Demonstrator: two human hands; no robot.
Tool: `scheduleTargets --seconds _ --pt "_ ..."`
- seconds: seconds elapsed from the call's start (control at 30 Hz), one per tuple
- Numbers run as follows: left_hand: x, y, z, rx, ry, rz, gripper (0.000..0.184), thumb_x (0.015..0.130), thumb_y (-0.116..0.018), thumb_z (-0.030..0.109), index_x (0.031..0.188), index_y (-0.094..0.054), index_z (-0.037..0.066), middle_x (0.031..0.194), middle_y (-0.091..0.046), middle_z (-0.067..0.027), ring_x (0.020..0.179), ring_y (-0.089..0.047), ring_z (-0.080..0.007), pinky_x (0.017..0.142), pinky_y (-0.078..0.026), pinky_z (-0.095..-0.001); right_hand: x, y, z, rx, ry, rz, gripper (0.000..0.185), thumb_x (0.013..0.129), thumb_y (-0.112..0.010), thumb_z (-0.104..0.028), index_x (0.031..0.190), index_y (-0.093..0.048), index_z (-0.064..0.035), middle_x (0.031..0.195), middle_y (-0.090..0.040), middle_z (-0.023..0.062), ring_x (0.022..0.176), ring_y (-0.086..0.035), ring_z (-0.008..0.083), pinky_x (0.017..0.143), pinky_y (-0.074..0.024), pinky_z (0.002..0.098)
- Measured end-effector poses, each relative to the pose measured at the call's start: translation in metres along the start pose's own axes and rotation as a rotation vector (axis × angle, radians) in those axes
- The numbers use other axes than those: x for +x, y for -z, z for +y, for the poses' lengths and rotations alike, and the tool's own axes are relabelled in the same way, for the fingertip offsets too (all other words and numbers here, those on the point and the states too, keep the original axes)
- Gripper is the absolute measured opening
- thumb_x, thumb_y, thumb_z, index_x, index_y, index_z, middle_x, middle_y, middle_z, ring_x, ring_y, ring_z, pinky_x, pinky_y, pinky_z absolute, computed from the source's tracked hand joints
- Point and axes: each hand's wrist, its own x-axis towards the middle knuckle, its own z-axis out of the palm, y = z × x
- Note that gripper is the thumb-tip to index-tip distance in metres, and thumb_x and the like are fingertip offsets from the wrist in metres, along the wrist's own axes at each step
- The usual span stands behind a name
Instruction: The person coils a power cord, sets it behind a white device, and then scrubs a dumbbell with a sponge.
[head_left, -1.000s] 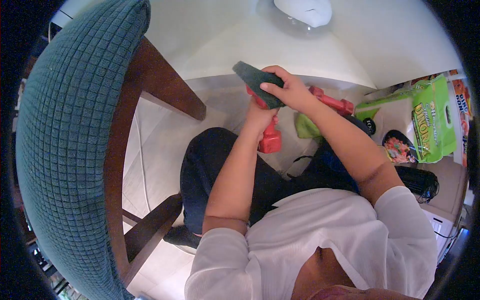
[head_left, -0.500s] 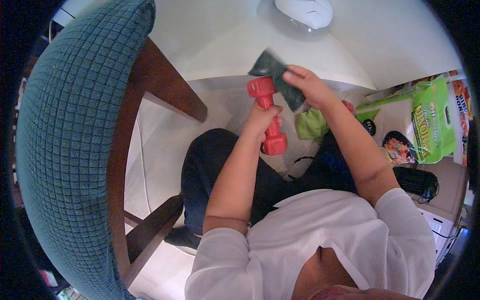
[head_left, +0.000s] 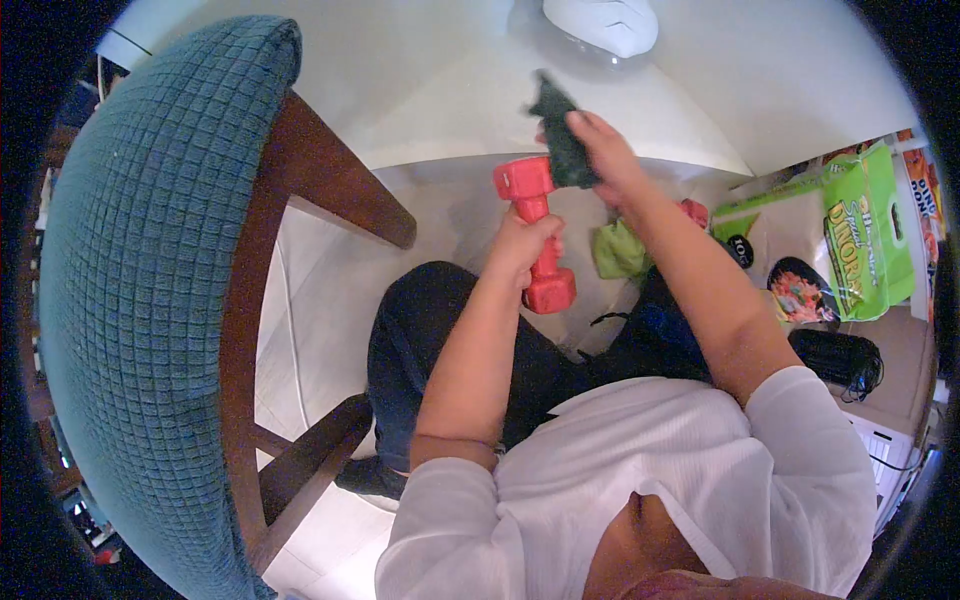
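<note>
My left hand is closed around the handle of a red dumbbell, which is held nearly upright above my lap. Both of the dumbbell's hexagonal heads show above and below the fist. In my right hand is a thin, dark green scouring pad, pinched between the thumb and fingers. The pad is bent and stands beside the dumbbell's upper head, close to it; whether they touch I cannot tell.
A chair with a teal cover stands at the left. On the floor beyond my lap lies a light green cloth. At the right are a green-and-clear food bag and a black cable bundle. A white rounded object sits at the top.
My right hand has moved up and slightly left with the scouring pad, which now stands more upright and folded. My left hand and the dumbbell are nearly unchanged.
</note>
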Motion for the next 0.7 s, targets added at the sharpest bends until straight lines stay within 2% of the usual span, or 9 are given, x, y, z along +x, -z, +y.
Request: scheduleTargets --seconds 0.07,0.17,0.2,0.27,0.37,0.47,0.57,0.67,0.7 --pt "0.000 0.003 0.003 -0.071 0.024 -0.041 0.035 0.068 -0.058 0.003 0.097 -0.040 0.006 0.062 -0.049 -0.0046 0.047 -0.050 -0.0152 0.043 -0.044 -0.0298 -0.016 0.002 -0.012 0.176 -0.053 0.056 0.038 0.084 -0.050 -0.025 0.114 -0.045 -0.0017 0.107 -0.052 0.0086 0.094 -0.051 0.0150 0.081 -0.0428 0.0298" --pt "-0.002 0.002 0.004 -0.141 0.059 -0.070 0.025 0.071 -0.059 0.009 0.092 -0.044 0.007 0.062 -0.050 -0.0045 0.047 -0.050 -0.0152 0.043 -0.045 -0.0300 -0.034 -0.013 -0.015 -0.234 -0.138 -0.164 0.042 0.083 -0.053 -0.023 0.120 -0.043 -0.0058 0.116 -0.047 0.0093 0.104 -0.045 0.0146 0.087 -0.0382 0.0291" --pt "-0.003 0.000 0.004 -0.141 0.073 -0.083 0.019 0.073 -0.058 0.013 0.088 -0.046 0.008 0.061 -0.051 -0.0041 0.046 -0.050 -0.0150 0.043 -0.045 -0.0301 -0.034 -0.024 -0.014 -0.477 -0.008 -0.308 0.045 0.081 -0.055 -0.020 0.122 -0.041 -0.0095 0.116 -0.046 0.0076 0.105 -0.044 0.0146 0.090 -0.0347 0.0282" --pt "-0.005 -0.002 0.004 -0.132 0.084 -0.115 0.014 0.076 -0.056 0.019 0.085 -0.050 0.010 0.061 -0.052 -0.0037 0.047 -0.051 -0.0146 0.043 -0.046 -0.0300 -0.030 -0.029 0.006 -0.695 0.257 -0.240 0.042 0.081 -0.055 -0.019 0.120 -0.043 -0.0095 0.115 -0.046 0.0062 0.105 -0.043 0.0149 0.091 -0.0332 0.0283" --pt "-0.010 -0.005 0.007 -0.122 0.064 -0.113 0.016 0.078 -0.055 0.023 0.086 -0.052 0.009 0.063 -0.053 -0.0037 0.048 -0.051 -0.0141 0.044 -0.046 -0.0289 -0.028 -0.031 0.013 -0.796 0.324 -0.176 0.035 0.082 -0.054 -0.019 0.114 -0.046 -0.0071 0.105 -0.051 0.0047 0.098 -0.047 0.0142 0.087 -0.0363 0.0273" --pt "-0.012 -0.008 0.009 -0.133 0.039 -0.070 0.016 0.078 -0.055 0.022 0.084 -0.051 0.008 0.063 -0.053 -0.0032 0.048 -0.051 -0.0142 0.043 -0.045 -0.0280 -0.027 -0.045 0.015 -0.847 0.269 0.029 0.024 0.083 -0.052 -0.019 0.103 -0.050 -0.0051 0.094 -0.055 0.0063 0.090 -0.050 0.0126 0.080 -0.0409 0.0267" --pt "-0.005 -0.003 0.001 -0.121 0.031 -0.136 0.015 0.076 -0.056 0.019 0.085 -0.050 0.008 0.064 -0.053 -0.0034 0.048 -0.051 -0.0146 0.043 -0.045 -0.0284 -0.020 -0.043 0.024 -0.684 0.170 0.061 0.023 0.085 -0.049 -0.021 0.099 -0.048 -0.0035 0.087 -0.057 0.0081 0.086 -0.053 0.0137 0.075 -0.0448 0.0298" --pt "-0.006 0.002 0.002 -0.024 0.036 -0.188 0.013 0.075 -0.056 0.014 0.084 -0.049 0.007 0.064 -0.052 -0.0042 0.048 -0.051 -0.0153 0.043 -0.045 -0.0290 -0.011 -0.022 0.010 0.124 0.026 0.179 0.026 0.086 -0.046 -0.025 0.100 -0.044 -0.0031 0.094 -0.055 0.0119 0.091 -0.054 0.0185 0.077 -0.0461 0.0349" --pt "-0.009 0.000 0.007 -0.002 0.019 -0.212 0.013 0.074 -0.056 0.012 0.083 -0.049 0.007 0.063 -0.051 -0.0047 0.048 -0.051 -0.0155 0.044 -0.045 -0.0292 -0.014 -0.023 0.008 0.236 0.045 0.089 0.034 0.086 -0.045 -0.028 0.110 -0.040 -0.0035 0.106 -0.052 0.0139 0.098 -0.052 0.0231 0.084 -0.0433 0.0396"
